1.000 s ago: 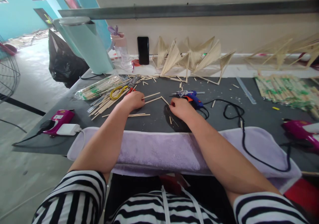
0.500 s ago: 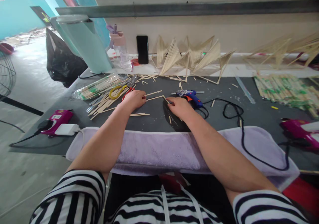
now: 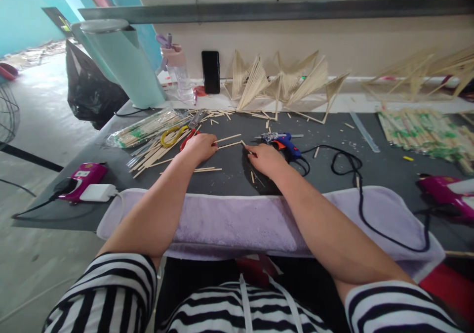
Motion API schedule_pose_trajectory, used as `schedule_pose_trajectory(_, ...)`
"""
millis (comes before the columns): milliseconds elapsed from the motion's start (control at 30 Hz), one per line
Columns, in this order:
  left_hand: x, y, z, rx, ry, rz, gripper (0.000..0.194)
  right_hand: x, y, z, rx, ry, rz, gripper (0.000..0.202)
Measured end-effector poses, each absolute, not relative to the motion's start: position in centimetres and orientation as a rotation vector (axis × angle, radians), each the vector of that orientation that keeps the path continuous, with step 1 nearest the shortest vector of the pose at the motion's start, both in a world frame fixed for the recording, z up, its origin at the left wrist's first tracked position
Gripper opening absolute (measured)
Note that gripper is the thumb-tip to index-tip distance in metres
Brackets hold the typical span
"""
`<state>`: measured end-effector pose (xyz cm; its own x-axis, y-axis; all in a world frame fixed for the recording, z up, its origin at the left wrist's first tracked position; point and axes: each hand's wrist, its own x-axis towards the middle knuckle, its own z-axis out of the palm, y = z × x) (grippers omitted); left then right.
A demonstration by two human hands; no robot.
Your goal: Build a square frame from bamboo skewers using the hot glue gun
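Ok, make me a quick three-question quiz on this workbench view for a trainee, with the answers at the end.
1. Which hand is nearer the hot glue gun?
2. True or false: the smartphone is propped on end rather than lying flat.
3. Fill in the blank: the left hand holds thin wooden ____.

Key: 1, the right hand; 2, true; 3, sticks.

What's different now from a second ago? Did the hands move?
Yes, a little. The right hand moved slightly left, toward the left hand, which edged slightly right with its thin sticks. Nothing was visibly picked up or let go: the right hand still pinches its stick piece. The glue gun and phone stayed put.
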<state>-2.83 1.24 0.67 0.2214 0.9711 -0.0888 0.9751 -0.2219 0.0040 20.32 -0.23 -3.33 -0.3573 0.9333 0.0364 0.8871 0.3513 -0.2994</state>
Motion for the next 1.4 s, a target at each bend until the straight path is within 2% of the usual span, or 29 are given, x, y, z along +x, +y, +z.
schedule_pose_trajectory(433, -2.8, 1.3, 0.6, 2.4, 1.902, -0.056, 0.024, 20.2, -0.2, -3.2, -1.651, -2.379, 0.367, 0.044)
schedule_pose_trajectory(567, -3.0, 1.5, 0.3, 2.409, 1.904, -0.039, 0.024, 21.4, -0.1, -2.4, -1.599, -2.195, 0.296, 0.042)
schedule_pose_trajectory(767, -3.2, 2.0, -0.3, 2.455, 1.918, -0.031, 0.025, 24.9, 0.7, -0.7, -1.856, -1.895, 0.133, 0.039)
schedule_pose_trajectory(967, -3.4, 2.5, -0.5, 2.421, 2.041, 0.017, 0.028, 25.4, 0.9, -0.5, -1.935, -1.877, 0.142, 0.031)
schedule_pose_trajectory(1100, -3.3, 2.5, -0.4, 2.356, 2.114, 0.169, 0.03, 25.8, 1.1, -0.7, -2.092, -1.851, 0.17, 0.027)
schedule_pose_trajectory(1300, -2.3, 1.5, 0.1, 2.347, 1.984, 0.504, 0.037, 26.7, 1.4, -0.9, -2.278, -1.828, 0.238, 0.058)
schedule_pose_trajectory(1400, -1.9, 1.2, 0.1, 2.296, 1.941, 0.621, 0.036, 27.2, 1.9, -1.1, -2.323, -1.845, 0.38, 0.062)
